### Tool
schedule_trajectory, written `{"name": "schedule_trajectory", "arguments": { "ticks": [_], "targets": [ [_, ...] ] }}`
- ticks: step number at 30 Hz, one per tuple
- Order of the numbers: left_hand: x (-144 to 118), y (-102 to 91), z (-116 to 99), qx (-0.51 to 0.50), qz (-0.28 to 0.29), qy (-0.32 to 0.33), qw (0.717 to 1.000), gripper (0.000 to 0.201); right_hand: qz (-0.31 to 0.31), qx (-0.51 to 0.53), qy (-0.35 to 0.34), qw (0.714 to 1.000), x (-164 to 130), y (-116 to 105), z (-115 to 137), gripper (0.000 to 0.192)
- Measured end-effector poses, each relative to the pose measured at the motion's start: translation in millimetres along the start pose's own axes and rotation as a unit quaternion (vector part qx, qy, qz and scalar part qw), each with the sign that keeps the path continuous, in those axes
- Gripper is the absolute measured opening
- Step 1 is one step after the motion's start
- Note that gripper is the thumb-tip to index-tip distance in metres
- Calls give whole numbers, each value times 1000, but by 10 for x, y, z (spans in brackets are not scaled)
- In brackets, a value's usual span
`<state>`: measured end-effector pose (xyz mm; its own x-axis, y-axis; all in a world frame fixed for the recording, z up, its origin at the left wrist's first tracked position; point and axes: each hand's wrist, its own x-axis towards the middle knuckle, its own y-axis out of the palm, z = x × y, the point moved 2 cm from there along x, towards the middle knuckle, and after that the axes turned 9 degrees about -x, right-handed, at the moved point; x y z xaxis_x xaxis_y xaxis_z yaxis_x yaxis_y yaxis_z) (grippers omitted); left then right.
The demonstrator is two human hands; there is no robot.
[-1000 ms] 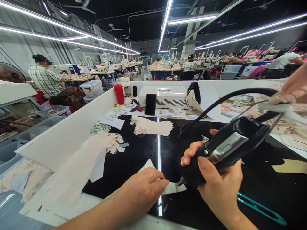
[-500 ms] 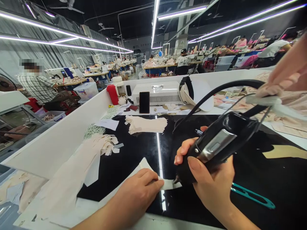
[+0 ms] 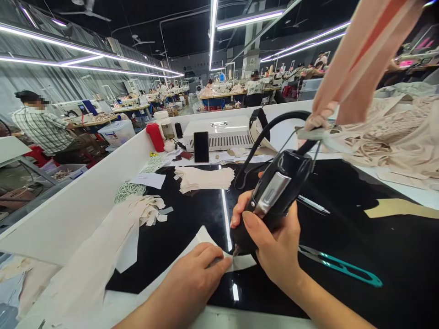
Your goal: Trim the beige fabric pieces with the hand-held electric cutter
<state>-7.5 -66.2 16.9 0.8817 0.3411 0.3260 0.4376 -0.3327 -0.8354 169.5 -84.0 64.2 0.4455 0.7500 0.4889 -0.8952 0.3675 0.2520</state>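
Observation:
My right hand point(image 3: 274, 237) is wrapped round a black handheld power tool point(image 3: 279, 183) with a silver plate on its side. Its narrow tip points down at a white curved fabric strip point(image 3: 245, 262), close beside my left fingertips; whether the tip touches the cloth I cannot tell. My left hand point(image 3: 202, 269) is closed on the strip, fingers bent and thumb along its edge, pressing it to the black tabletop point(image 3: 178, 237). A thick black cable point(image 3: 270, 123) arches from the tool's top, where a knotted pink cloth strip point(image 3: 353, 68) hangs down to it.
Teal thread snips point(image 3: 346, 268) and a pen point(image 3: 313, 204) lie right of my right hand. Fabric pieces stand stacked ahead point(image 3: 206, 178) and heaped at left point(image 3: 89, 246). A phone point(image 3: 201, 146) leans on a white box point(image 3: 219, 130). A low white wall point(image 3: 68, 219) edges the table.
The tool tip has moved left along the strip, nearer to my left fingertips. The view has turned slightly right, showing more of the hanging pink cloth, the pen and the snips.

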Motion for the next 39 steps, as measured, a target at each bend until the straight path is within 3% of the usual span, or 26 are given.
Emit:
{"name": "schedule_trajectory", "arguments": {
  "ticks": [14, 39],
  "targets": [
    [-31, 13, 4, 20, -12, -26, 999, 38, 3, 20, -7, 1000, 31, 62, -25, 28],
    [-10, 43, 1, 17, -41, -31, 999, 29, 12, -14, -11, 1000, 57, 133, -126, 24]
  ]
}}
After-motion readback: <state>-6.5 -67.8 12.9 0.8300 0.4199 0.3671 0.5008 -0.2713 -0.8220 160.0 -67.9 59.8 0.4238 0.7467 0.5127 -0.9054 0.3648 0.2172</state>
